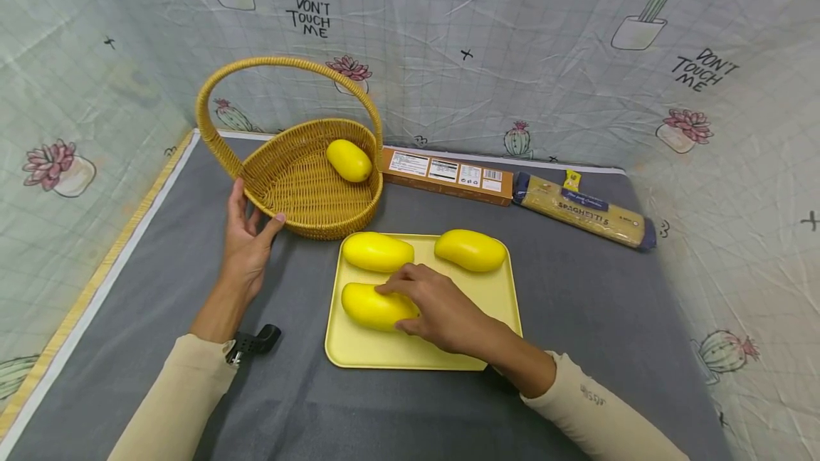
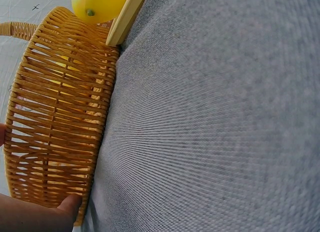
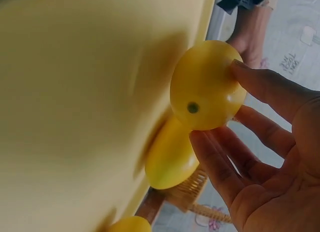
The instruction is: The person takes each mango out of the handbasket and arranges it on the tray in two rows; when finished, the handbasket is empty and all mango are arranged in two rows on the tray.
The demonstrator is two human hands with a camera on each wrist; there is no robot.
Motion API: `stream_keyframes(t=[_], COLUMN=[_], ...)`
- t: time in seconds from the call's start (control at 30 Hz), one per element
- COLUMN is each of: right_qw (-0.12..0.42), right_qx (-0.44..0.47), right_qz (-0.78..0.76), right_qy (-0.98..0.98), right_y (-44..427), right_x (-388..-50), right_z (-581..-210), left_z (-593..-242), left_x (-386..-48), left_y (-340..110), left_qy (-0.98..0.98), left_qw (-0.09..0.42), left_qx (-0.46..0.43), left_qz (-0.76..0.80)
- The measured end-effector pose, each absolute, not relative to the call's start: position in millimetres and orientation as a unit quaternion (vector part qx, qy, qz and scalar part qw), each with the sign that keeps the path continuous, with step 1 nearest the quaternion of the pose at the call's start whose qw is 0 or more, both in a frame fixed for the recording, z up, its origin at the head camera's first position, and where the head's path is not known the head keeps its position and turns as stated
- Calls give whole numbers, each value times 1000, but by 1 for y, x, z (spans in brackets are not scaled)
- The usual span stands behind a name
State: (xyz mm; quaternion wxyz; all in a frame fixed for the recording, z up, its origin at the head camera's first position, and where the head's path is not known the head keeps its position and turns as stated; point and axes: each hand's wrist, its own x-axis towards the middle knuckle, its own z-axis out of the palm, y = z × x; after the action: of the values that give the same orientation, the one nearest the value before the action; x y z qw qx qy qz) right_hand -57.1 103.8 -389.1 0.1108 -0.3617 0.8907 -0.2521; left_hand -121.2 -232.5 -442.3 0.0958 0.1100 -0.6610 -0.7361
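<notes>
My right hand (image 1: 442, 308) grips one end of a yellow mango (image 1: 371, 306), thumb on one side and fingers on the other. In the right wrist view that mango (image 3: 205, 87) shows its dark stem spot. Two other mangoes, one at the back left (image 1: 378, 252) and one at the back right (image 1: 470, 250), lie on the pale yellow tray (image 1: 442, 358). My left hand (image 1: 246, 247) touches the near left side of a wicker basket (image 1: 301, 191), fingers spread and fairly straight. Its thumb (image 2: 70, 206) rests against the weave. Inside the basket lies one mango (image 1: 349, 160).
Behind the tray lie a brown box (image 1: 448, 175) and a spaghetti packet (image 1: 583, 210), with a small yellow packet (image 1: 572, 180) beside it. The basket's tall handle (image 1: 288, 61) arches above its bowl. A printed cloth (image 1: 468, 91) hangs behind the grey table surface (image 1: 576, 304).
</notes>
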Motion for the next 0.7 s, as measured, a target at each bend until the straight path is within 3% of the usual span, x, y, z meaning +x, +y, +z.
stream_keyframes(t=[0.7], right_qw=[92], right_qx=[-377], right_qz=[-240], right_qy=[890], right_y=[93], right_x=[-55], right_z=[-398], left_z=[-441], left_x=[-121], left_y=[-233], left_qy=[-659], left_qw=[92], left_qx=[113], left_qz=[-738])
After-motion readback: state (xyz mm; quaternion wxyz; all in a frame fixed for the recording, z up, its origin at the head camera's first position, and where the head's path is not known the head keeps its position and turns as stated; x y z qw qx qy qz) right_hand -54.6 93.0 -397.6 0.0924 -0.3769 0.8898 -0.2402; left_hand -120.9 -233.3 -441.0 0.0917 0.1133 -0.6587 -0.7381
